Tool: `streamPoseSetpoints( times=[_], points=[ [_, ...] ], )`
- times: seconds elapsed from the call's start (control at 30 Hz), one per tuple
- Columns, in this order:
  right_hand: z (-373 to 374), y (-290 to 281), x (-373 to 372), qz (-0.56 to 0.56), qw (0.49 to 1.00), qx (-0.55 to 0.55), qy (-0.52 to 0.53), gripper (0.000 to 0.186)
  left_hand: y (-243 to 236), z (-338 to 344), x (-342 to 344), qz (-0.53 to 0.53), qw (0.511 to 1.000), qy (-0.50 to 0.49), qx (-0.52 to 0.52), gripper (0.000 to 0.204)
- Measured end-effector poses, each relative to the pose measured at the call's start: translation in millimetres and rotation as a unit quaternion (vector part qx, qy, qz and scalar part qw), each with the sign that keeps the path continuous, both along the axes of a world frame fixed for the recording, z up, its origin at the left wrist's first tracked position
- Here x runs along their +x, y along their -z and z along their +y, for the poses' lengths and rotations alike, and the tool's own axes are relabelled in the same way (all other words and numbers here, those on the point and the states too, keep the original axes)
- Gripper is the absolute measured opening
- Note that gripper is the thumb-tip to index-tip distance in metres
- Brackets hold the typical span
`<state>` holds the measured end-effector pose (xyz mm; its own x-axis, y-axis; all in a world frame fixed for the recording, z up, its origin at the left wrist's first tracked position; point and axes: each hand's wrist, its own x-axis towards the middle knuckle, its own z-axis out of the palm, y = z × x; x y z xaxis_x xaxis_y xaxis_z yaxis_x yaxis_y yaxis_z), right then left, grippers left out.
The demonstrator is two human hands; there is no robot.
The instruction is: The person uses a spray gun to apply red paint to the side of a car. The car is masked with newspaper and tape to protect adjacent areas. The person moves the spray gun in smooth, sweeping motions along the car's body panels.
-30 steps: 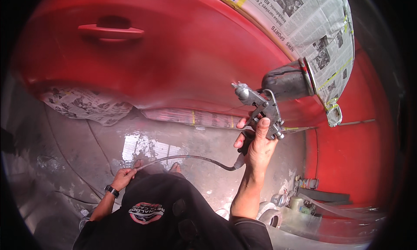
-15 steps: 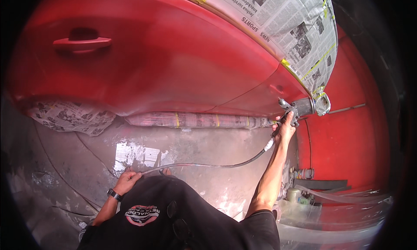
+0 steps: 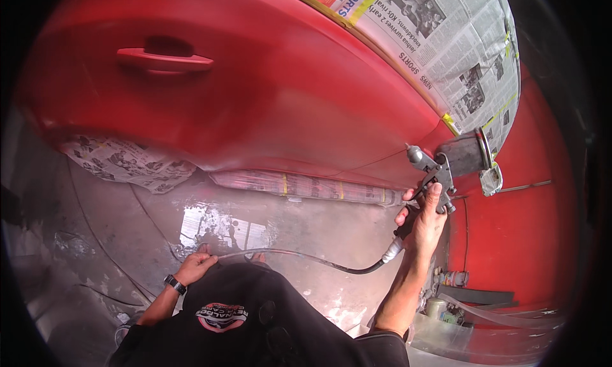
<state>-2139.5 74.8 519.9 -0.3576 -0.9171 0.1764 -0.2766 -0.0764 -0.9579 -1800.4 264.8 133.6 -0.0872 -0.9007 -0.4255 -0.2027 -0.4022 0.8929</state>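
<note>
In my right hand [image 3: 426,223] is a metal spray gun [image 3: 435,174] with a grey cup [image 3: 466,153] tilted on it. My fingers are wrapped round its grip. The nozzle points toward the red car side [image 3: 299,112], apart from the paint. From the grip's base an air hose [image 3: 306,257] sags across in front of my body to my left hand [image 3: 195,269], which is closed round it. The car's surface shows glossy and duller red patches, with a door handle [image 3: 166,61] at the left.
Newspaper [image 3: 446,48] and yellow tape cover the car's windows; more newspaper wraps the wheel [image 3: 127,163] and lower edge [image 3: 306,185]. Thin cables [image 3: 95,233] lie on the wet grey floor [image 3: 268,220]. A red wall [image 3: 510,239] and containers [image 3: 437,308] stand to the right.
The spray gun has come back toward me and looks larger, its nozzle farther from the panel. The car has shifted right in the view. My left hand keeps hold of the hose.
</note>
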Motion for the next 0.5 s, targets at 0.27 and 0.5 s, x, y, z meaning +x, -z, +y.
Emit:
streamPoseSetpoints(
  times=[0.27, 0.5],
  points=[
    [6, -17, 117, -0.022, 0.986, 0.002, -0.167, 0.057, 5, 9, 20, -0.019, 0.999, 0.018, 0.024, 0.045],
    [-10, -17, 66, 0.000, 0.996, -0.010, -0.090, 0.057, -10, 4, 16, 0.000, 0.998, 0.013, 0.053, 0.044]
  ],
)
